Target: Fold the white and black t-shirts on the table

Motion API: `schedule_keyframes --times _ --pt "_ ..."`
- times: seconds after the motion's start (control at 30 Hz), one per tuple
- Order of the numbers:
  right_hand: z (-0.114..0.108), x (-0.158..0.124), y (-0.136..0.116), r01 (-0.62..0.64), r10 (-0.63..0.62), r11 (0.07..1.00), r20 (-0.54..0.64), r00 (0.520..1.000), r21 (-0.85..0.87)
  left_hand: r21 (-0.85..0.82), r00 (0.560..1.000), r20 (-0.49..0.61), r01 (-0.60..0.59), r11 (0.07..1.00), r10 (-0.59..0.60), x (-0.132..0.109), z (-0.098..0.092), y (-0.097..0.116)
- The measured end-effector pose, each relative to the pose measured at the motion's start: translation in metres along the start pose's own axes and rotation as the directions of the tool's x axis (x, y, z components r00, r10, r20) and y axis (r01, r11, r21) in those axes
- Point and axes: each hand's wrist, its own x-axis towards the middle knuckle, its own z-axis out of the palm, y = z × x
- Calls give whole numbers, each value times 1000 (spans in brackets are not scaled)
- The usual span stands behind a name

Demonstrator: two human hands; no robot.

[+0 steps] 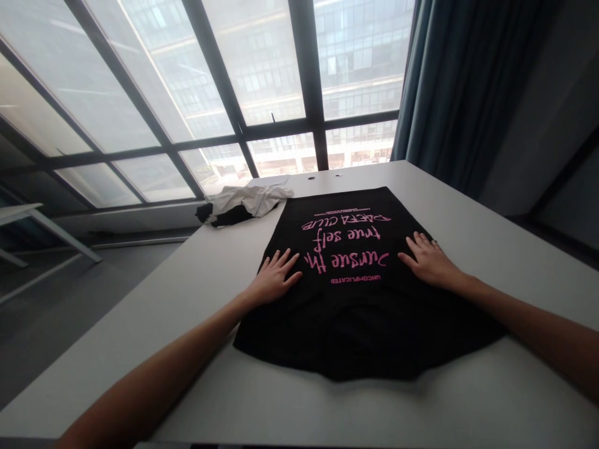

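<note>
A black T-shirt (355,324) with pink lettering lies spread on the white table, its print upside down from where I look. My left hand (276,279) rests flat on its left side, fingers spread, beside the lettering. On the opposite side my right hand (428,257) also presses flat on the cloth, fingers apart, near the right edge. Neither hand grips the fabric. The shirt's sleeves are not plainly visible; its curved near edge lies toward me.
A crumpled heap of white and black clothing (248,202) lies at the table's far left edge. The white table (154,337) extends around the shirt. Large windows (262,56) stand behind it, a blue curtain (449,81) at right. Another white table (19,214) is at far left.
</note>
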Motion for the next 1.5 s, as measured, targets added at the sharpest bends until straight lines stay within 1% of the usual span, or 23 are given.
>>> schedule_keyframes --times 0.1,0.23,0.37,0.4,0.5,0.57,0.67,0.73,0.77,0.83,0.93,1.0,1.2,1.3,1.4,1.43,1.5 --pt "1 0 1 21 -21 1000 -33 999 -9 -13 1000 -26 -13 1000 12 -1 -2 -3" --pt "2 1 3 54 -54 998 30 998 -19 -31 999 -36 -37 999 36 0 -6 -9" --pt "6 1 5 49 -49 998 -8 999 -43 -27 991 -126 39 999 -42 6 -1 -18" --pt "6 1 5 49 -50 998 -12 999 -43 -18 991 -123 57 998 -59 7 2 -21" --pt "5 1 6 52 -52 998 -6 999 -18 1 996 -60 72 997 -72 11 9 -27" --pt "3 2 6 54 -54 999 -44 998 7 3 996 -58 70 998 -70 11 9 -28" --pt "0 3 6 61 -55 997 -148 987 37 3 987 -157 30 1000 -30 7 4 -22" --pt "-1 4 5 89 -81 995 -168 983 46 -13 977 -211 -43 999 39 4 0 -16" --pt "-1 4 5 113 -105 993 -151 983 45 -27 975 -209 -79 996 72 3 -1 -12" --pt "0 3 4 158 -154 986 -75 985 47 -53 982 -152 -124 991 115 1 -1 -7" --pt "2 2 3 169 -170 984 27 985 53 -55 990 -59 -132 990 129 1 2 -2" --pt "3 2 3 158 -160 986 47 986 51 -47 991 -45 -128 991 126 2 4 -1" --pt "-1 1 0 170 -172 984 42 984 48 -36 990 -55 -132 991 130 2 5 -4" --pt "-4 -1 1 153 -153 988 -29 988 -16 -42 988 -66 -139 989 136 1 5 -5" --pt "-1 0 8 65 -75 994 -123 989 -85 -44 989 -57 -138 990 135 1 5 -5" --pt "1 1 11 27 -37 996 -126 991 -81 -47 989 -55 -138 989 135 1 5 -4" --pt "6 2 17 -33 28 998 -91 995 -49 -52 989 -58 -138 989 135 1 5 -4"
